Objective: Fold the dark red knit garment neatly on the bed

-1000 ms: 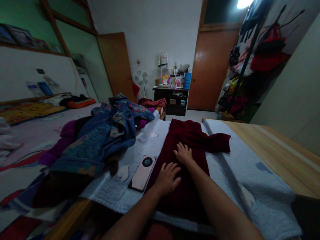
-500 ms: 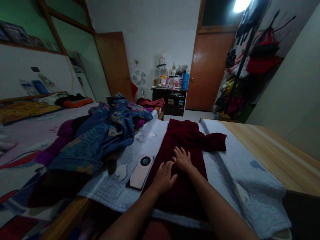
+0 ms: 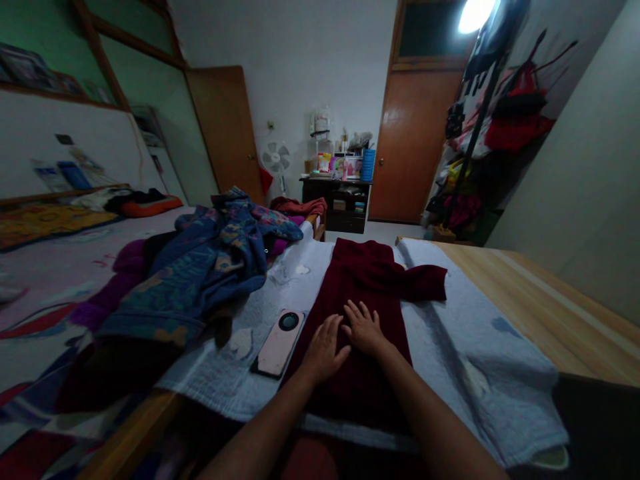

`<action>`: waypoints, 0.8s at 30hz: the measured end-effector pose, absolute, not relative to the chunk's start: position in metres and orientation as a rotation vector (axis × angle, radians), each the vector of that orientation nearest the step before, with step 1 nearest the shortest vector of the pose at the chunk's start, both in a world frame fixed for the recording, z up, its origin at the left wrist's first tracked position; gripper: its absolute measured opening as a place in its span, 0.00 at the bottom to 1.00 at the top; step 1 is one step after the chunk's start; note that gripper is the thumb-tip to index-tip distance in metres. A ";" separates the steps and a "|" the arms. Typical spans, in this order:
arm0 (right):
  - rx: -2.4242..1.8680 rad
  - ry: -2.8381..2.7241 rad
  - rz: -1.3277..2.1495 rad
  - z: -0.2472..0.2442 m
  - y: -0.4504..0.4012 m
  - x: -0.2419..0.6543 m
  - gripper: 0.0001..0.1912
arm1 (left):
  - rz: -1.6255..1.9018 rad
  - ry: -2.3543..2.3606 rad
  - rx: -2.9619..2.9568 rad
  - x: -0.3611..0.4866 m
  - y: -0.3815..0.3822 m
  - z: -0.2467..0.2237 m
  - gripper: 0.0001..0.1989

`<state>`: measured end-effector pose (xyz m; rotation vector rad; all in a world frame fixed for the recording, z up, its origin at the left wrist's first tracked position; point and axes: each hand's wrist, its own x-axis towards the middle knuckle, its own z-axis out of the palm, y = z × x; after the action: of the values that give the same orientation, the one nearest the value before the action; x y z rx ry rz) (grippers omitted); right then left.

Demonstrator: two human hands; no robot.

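A dark red knit garment lies flat in front of me, one sleeve stretched out to the right. My left hand rests on its left part, fingers extended and thumb apart. Close beside it, my right hand lies palm down on the middle of the garment with spread fingers. Neither hand grips anything. Under the garment is a light blue-grey cloth. A pink smartphone with a round black camera ring lies back-up on the cloth, left of my left hand.
To the left, a heap of clothes with a blue floral garment borders the cloth, beside a bed. A wooden tabletop shows on the right. A dark cabinet, a fan and a door stand at the back.
My right hand has slid slightly back toward me over the garment, and my left hand's fingers have straightened a little. The view has shifted slightly.
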<state>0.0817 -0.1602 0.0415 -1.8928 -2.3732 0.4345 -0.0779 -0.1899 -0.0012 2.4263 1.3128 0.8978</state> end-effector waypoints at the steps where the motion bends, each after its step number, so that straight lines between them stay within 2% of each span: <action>1: -1.888 -2.380 0.441 0.042 -0.163 0.082 0.34 | 0.923 1.299 2.385 -0.078 -0.190 0.001 0.29; 5: -1.873 -2.416 0.458 0.045 -0.174 0.083 0.33 | 1.018 1.273 2.219 -0.080 -0.190 0.009 0.22; 24: -1.727 -2.467 0.587 0.052 -0.213 0.092 0.45 | 0.950 1.261 2.188 -0.081 -0.191 0.019 0.16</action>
<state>0.0919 -0.2128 0.0524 -1.7272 -2.4672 0.5868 -0.0807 -0.1913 0.0193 2.1879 1.2606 0.9502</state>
